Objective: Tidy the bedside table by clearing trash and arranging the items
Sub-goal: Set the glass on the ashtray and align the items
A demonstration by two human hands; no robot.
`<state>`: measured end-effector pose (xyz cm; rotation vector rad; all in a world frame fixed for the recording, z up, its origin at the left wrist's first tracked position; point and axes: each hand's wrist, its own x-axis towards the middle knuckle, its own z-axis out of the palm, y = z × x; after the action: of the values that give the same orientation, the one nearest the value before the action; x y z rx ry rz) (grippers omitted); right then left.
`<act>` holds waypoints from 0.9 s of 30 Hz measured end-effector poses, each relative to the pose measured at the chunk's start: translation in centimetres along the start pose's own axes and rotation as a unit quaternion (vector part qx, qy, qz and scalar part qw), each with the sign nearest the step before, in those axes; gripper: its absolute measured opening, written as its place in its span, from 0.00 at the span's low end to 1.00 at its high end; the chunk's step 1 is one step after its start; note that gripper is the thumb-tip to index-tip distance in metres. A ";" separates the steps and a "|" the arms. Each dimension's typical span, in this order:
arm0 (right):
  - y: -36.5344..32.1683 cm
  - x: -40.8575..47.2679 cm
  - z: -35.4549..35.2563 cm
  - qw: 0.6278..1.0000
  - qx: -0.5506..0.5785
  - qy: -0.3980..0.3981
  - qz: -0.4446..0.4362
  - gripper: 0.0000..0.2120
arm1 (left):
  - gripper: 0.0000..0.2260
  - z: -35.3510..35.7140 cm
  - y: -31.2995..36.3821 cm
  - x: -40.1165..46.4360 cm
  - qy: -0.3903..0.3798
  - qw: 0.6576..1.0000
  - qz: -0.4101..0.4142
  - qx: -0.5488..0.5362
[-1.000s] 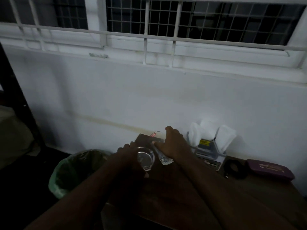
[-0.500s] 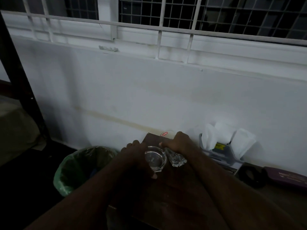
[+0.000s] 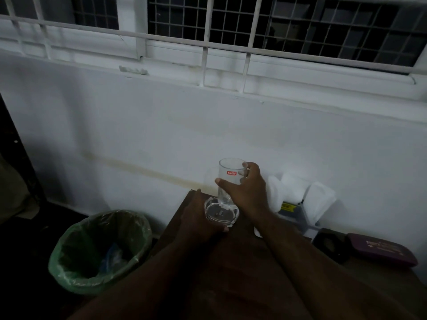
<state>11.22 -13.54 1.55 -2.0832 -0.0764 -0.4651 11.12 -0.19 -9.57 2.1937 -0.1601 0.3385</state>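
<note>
At the far left corner of the dark wooden bedside table [image 3: 242, 273], close against a white painted wall [image 3: 161, 135], the right hand [image 3: 247, 192] wraps thumb and fingers round a clear, straight-sided drinking glass [image 3: 228, 179] with a small red label near its rim; the glass stands upright, its base just above or touching the table surface, which of the two cannot be told. Just in front of it the left hand [image 3: 196, 218] curls round the near and left side of a low, thick-walled glass ashtray [image 3: 221, 213], round and shallow, with small dark specks on its bottom. Right of the hands, against the wall, a translucent plastic holder [image 3: 298, 215] carries soft white folded cloths or tissues [image 3: 300, 192] standing up out of it, and a yellow label shows on something inside. Further right lie a dark, rounded object [image 3: 330, 245], too dim to name, and a flat maroon case [image 3: 381, 250] with rounded corners. On the floor left of the table stands a round bin [image 3: 101, 250] lined with a crinkled green plastic bag, some bluish scrap lying inside. Above, white metal bars cross a gridded window [image 3: 277, 24].
</note>
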 end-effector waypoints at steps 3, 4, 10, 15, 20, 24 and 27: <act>0.8 -0.4 0.7 1.000 0.006 -0.008 0.011 0.40 | 0.31 0.3 -0.5 0.1 0.013 1.000 -0.005 -0.018; 0.9 -0.6 0.8 1.000 0.006 -0.010 0.010 0.40 | 0.33 0.4 -0.8 0.1 0.010 1.000 -0.007 -0.025; 1.9 -0.7 1.3 1.000 0.006 -0.011 0.011 0.39 | 0.45 1.9 -2.9 0.5 0.022 0.998 -0.054 -0.031; 2.5 -1.0 1.6 1.000 0.010 -0.012 0.013 0.38 | 0.42 2.1 -3.1 0.7 0.023 0.999 -0.031 -0.027; 2.6 -1.1 2.0 1.000 0.007 0.005 0.011 0.38 | 0.40 2.0 -2.9 0.8 0.022 0.999 -0.010 -0.031; 2.8 -1.1 2.1 1.000 0.007 0.007 0.005 0.38 | 0.40 1.8 -2.8 0.8 0.033 0.999 -0.010 -0.024; 2.9 -1.2 2.1 1.000 0.006 0.003 0.006 0.38 | 0.40 1.9 -2.8 0.7 0.038 0.999 -0.012 -0.010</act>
<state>11.48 -13.18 -2.21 -2.0685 -0.0637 -0.4621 12.79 0.02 -12.60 2.1578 -0.0949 0.4046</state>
